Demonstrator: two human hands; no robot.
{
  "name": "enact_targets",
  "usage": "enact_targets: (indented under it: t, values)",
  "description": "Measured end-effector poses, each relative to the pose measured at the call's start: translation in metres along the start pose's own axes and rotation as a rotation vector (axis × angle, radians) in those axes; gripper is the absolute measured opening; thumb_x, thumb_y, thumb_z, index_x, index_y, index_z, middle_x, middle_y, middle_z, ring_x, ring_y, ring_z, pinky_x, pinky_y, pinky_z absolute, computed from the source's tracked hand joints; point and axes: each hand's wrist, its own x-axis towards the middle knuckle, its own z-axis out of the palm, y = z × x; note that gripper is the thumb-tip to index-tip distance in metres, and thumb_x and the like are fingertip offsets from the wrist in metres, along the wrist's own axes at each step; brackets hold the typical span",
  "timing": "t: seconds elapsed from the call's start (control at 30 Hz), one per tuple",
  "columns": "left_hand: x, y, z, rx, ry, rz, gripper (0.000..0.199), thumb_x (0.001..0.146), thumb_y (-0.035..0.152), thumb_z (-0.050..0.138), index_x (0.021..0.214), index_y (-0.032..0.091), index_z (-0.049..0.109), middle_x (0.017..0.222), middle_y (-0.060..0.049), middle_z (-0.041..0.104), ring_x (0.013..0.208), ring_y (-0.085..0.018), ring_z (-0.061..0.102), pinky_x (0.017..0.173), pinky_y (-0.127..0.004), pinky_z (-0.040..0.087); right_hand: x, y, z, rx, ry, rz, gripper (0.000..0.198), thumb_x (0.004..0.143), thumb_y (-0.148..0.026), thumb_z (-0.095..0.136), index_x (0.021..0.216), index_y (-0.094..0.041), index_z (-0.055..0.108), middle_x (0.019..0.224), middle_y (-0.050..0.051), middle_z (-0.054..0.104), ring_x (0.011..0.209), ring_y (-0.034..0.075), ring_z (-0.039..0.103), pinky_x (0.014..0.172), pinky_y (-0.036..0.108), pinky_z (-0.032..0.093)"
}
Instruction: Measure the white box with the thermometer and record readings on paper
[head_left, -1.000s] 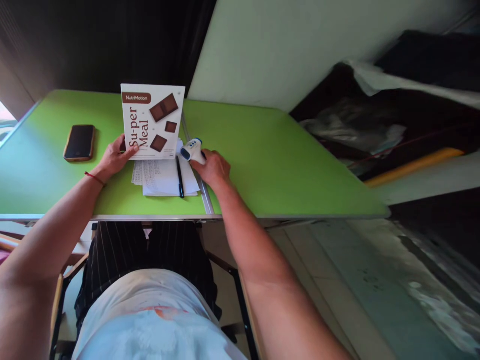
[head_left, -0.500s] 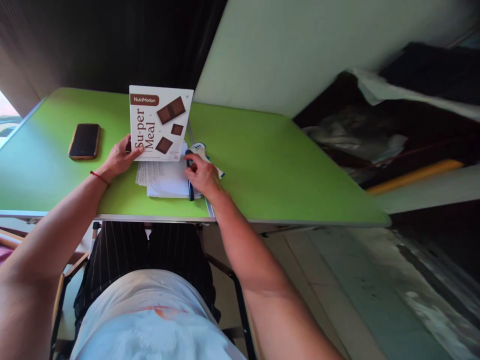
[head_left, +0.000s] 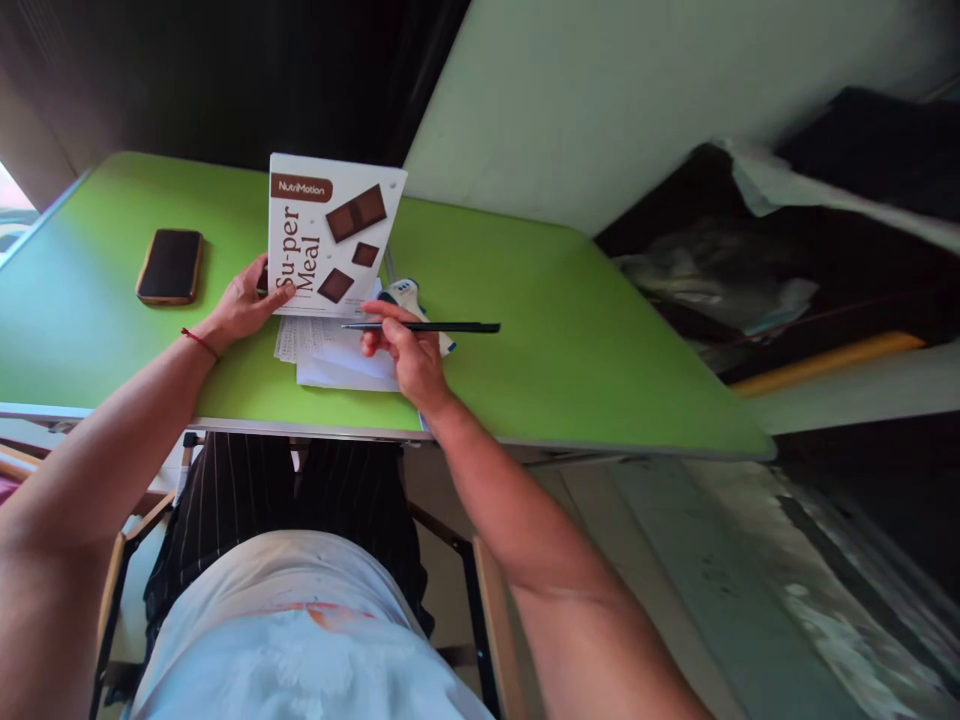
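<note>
Head view: the left hand [head_left: 251, 302] grips the white box [head_left: 315, 225] at its lower left corner; the right hand [head_left: 412, 360], nearer the papers [head_left: 341, 372], pinches the pen [head_left: 450, 327] (long axis crosswise, tip toward the left hand).

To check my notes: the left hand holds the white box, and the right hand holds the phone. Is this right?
Not quite: the right hand holds a black pen, not the phone, which lies on the table, as the head view shows. The left hand does hold the white box.
</note>
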Motion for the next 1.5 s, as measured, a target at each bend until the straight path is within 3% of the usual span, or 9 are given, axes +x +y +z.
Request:
enact_targets:
  t: [0.13,0.23,0.37,0.5,0.6,0.77,1.0,1.3,1.5]
  values:
    - [0.0,-0.004,-0.002,0.041,-0.03,-0.007,0.086,0.085,0.09,0.066,0.141,0.025,0.066,0.141,-0.016,0.075,0.134,-0.045,0.069,0.118,-0.065,0.054,0.001,0.005,0.013,-0.065,0.019,0.194,0.033,0.079,-0.057,0.079,0.085,-0.024,0.074,0.059,-0.005,0.064,0.049,0.014,0.059,0.049,0.027,0.051]
    - [-0.001,-0.004,-0.002,0.151,-0.044,-0.034,0.094,0.082,0.091,0.065,0.149,0.024,0.062,0.149,-0.019,0.069,0.145,-0.05,0.059,0.125,-0.07,0.045,0.002,0.015,0.021,-0.18,0.05,0.251,0.023,0.07,-0.044,0.079,0.079,-0.025,0.07,0.052,-0.007,0.059,0.046,0.016,0.057,0.044,0.028,0.046]
    - [-0.005,0.006,0.002,0.354,-0.073,-0.108,0.113,0.072,0.088,0.075,0.16,0.021,0.052,0.156,-0.022,0.063,0.152,-0.054,0.051,0.128,-0.073,0.038,-0.001,0.022,0.022,-0.29,0.099,0.137,0.018,0.073,-0.037,0.078,0.077,-0.027,0.063,0.055,-0.006,0.06,0.054,0.019,0.062,0.054,0.033,0.055]
    - [-0.007,0.016,0.008,0.508,-0.081,-0.196,0.135,0.053,0.084,0.092,0.166,0.026,0.044,0.166,-0.023,0.055,0.155,-0.057,0.047,0.128,-0.072,0.035,-0.002,0.023,0.017,-0.396,0.058,-0.016,0.017,0.08,-0.033,0.074,0.073,-0.028,0.059,0.063,-0.004,0.066,0.065,0.021,0.066,0.066,0.036,0.06]
    - [-0.007,0.02,0.009,0.553,-0.103,-0.232,0.143,0.05,0.08,0.095,0.169,0.027,0.039,0.167,-0.022,0.054,0.157,-0.057,0.046,0.13,-0.071,0.034,-0.001,0.024,0.015,-0.476,0.025,-0.058,0.018,0.083,-0.03,0.071,0.071,-0.028,0.057,0.065,-0.003,0.067,0.066,0.021,0.066,0.068,0.036,0.06]
    - [-0.004,0.016,0.01,0.498,-0.114,-0.221,0.144,0.048,0.077,0.097,0.169,0.024,0.038,0.166,-0.024,0.053,0.158,-0.058,0.043,0.13,-0.072,0.031,0.0,0.025,0.015,-0.522,-0.022,-0.073,0.019,0.084,-0.022,0.071,0.07,-0.028,0.059,0.067,-0.003,0.068,0.068,0.021,0.065,0.07,0.036,0.06]
    - [0.0,0.002,0.012,0.329,-0.06,-0.208,0.157,0.026,0.079,0.103,0.162,0.019,0.049,0.163,-0.026,0.053,0.154,-0.065,0.039,0.129,-0.077,0.021,0.001,0.02,0.013,-0.504,-0.047,-0.009,0.024,0.084,-0.019,0.075,0.069,-0.029,0.059,0.067,-0.003,0.066,0.069,0.021,0.061,0.07,0.035,0.057]
    - [-0.002,-0.012,0.013,0.242,-0.044,-0.097,0.144,0.04,0.096,0.088,0.159,0.021,0.055,0.154,-0.015,0.063,0.162,-0.056,0.03,0.129,-0.071,0.017,0.001,0.02,0.012,-0.514,-0.049,-0.05,0.021,0.082,-0.025,0.072,0.069,-0.029,0.056,0.066,-0.002,0.065,0.068,0.021,0.063,0.07,0.037,0.058]
    - [-0.002,-0.009,0.013,0.255,-0.055,-0.099,0.142,0.044,0.097,0.083,0.16,0.019,0.055,0.153,-0.014,0.065,0.164,-0.053,0.026,0.13,-0.068,0.017,-0.001,0.024,0.012,-0.506,0.053,-0.036,0.019,0.083,-0.024,0.071,0.069,-0.028,0.058,0.064,-0.003,0.064,0.067,0.021,0.063,0.068,0.037,0.058]
